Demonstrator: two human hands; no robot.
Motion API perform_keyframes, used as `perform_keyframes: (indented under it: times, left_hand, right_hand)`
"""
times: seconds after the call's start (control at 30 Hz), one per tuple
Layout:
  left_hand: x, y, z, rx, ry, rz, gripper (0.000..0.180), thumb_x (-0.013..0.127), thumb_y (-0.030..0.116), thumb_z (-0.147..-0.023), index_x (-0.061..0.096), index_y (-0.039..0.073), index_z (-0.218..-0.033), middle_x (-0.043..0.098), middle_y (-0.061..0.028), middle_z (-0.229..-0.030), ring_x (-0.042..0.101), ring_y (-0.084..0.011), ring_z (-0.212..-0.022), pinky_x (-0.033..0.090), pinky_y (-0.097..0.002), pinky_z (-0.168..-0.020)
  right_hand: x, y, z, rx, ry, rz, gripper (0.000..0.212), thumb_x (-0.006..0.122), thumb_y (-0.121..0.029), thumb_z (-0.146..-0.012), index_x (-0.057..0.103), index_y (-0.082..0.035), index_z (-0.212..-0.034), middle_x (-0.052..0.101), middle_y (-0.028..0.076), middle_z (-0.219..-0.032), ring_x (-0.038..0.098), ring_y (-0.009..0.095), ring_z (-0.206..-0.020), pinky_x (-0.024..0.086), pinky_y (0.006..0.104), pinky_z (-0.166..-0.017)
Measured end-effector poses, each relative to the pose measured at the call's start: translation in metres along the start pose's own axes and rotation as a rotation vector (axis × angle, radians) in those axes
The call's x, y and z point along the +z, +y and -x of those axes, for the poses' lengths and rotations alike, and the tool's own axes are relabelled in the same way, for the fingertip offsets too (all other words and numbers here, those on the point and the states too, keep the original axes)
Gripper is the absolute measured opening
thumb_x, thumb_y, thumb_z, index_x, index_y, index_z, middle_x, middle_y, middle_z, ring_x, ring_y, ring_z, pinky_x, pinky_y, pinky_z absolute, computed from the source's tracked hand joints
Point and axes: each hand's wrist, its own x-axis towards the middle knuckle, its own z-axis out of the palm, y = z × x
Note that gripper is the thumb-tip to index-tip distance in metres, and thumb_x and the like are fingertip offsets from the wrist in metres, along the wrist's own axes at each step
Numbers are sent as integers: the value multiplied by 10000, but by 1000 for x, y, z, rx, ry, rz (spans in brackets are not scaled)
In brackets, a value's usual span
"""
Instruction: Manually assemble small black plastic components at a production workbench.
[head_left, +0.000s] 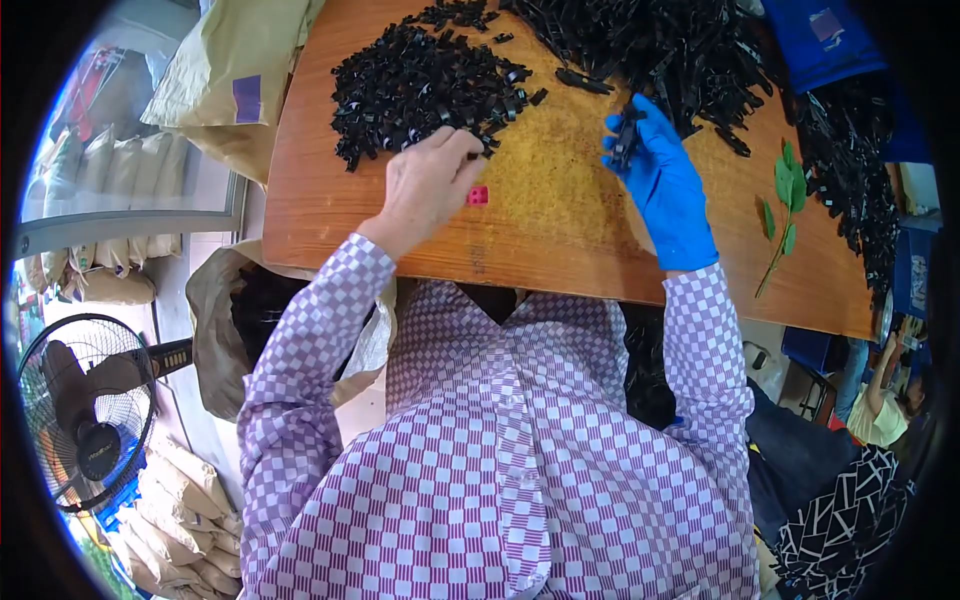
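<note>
My bare left hand (428,188) is at the near edge of a heap of small black plastic pieces (415,95). Its fingers are curled together, and whatever they may pinch is hidden. Just beside its thumb lies a small pink block (478,195) on the wooden table (330,215). In a blue glove, my right hand (660,185) grips a black plastic clip-like part (627,138), held upright between thumb and fingers. Beyond that hand spreads a larger heap of long black plastic parts (690,60).
A leafy green sprig (783,205) lies at the table's right side. More black parts (850,180) line the right edge below a blue bag (825,45). A paper sack (225,85) leans at the left corner. On the left are a fan (90,410) and stacked sacks (180,520).
</note>
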Motion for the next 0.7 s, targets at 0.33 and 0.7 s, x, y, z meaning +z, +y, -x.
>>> perform_keyframes:
  times: [0.33, 0.7]
  left_hand:
    - [3, 0, 30, -129, -85, -17, 110, 608, 155, -913, 621, 84, -996, 660, -101, -884, 660, -324, -763, 533, -408, -658]
    - [-22, 3, 30, 90, -221, -225, 178, 606, 110, -900, 588, 88, -1076, 569, -133, -992, 641, -337, -790, 512, -434, -647]
  right_hand:
    - [24, 22, 49, 320, 3, 8, 382, 551, -215, -1008, 513, -88, -1366, 653, 129, -1150, 656, 203, -922, 570, 340, -770]
    - [69, 50, 38, -175, -280, 1046, 313, 625, -230, -955, 578, -90, -1231, 663, 97, -1003, 657, 234, -793, 539, 338, -715]
